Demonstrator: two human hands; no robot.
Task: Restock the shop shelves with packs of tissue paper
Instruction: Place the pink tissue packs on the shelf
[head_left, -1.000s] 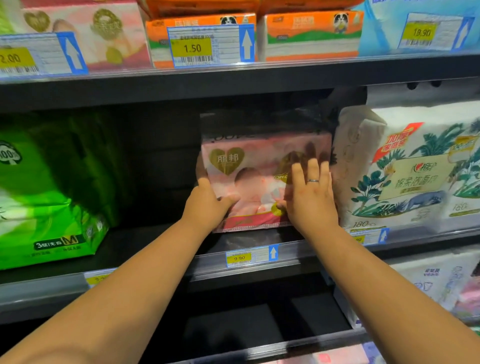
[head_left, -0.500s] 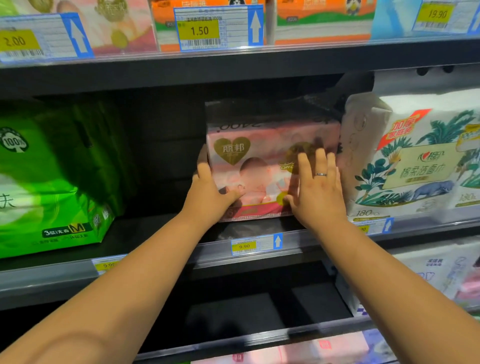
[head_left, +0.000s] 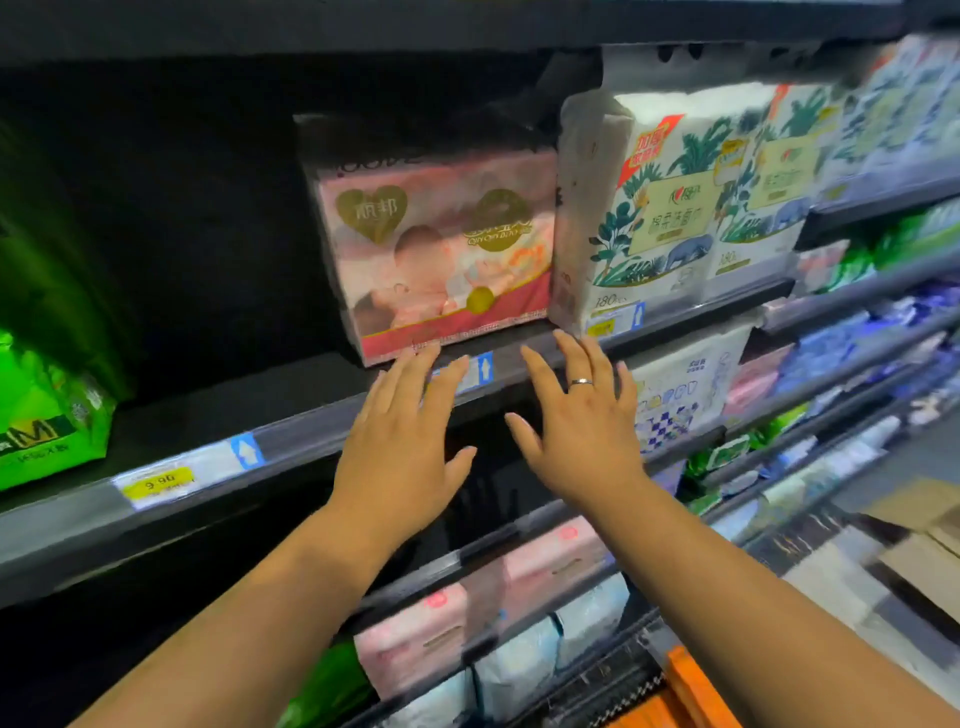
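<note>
Your left hand (head_left: 400, 441) and right hand (head_left: 582, 431) are spread flat, fingers straight, holding nothing, before the shelf rail (head_left: 306, 434). The pink tissue pack (head_left: 436, 249) stands upright on that shelf just above your fingertips, touching the white leaf-print pack (head_left: 670, 208) to its right.

place: shop | evidence: tiered dark shelves (head_left: 311, 415) of wrapped tissue packs (head_left: 441, 249), upper centre | yellow price tag (head_left: 158, 484) on shelf edge, lower left
</note>
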